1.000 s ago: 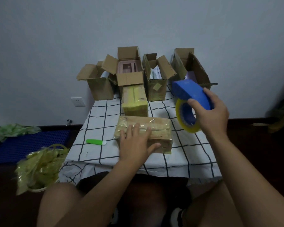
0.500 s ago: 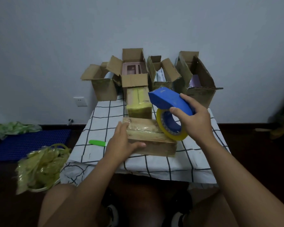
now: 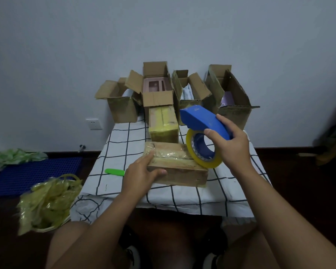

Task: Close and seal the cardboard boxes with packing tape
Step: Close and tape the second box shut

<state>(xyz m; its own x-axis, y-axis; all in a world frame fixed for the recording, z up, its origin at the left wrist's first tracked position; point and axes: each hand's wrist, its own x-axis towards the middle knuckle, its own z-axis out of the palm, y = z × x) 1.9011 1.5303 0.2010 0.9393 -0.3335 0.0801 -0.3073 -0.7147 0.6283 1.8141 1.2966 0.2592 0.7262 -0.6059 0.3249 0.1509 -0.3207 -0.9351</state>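
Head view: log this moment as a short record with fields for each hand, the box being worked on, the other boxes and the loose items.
left hand: left hand grips the left end of the near box
right hand: right hand holds the blue tape dispenser, its yellow tape roll at the box's right end
near box: closed, lying flat on the checked cloth
taped box: yellow-taped box just behind it
open boxes: four open boxes in a row at the wall, flaps up
loose items: green cutter on the cloth, left of the near box
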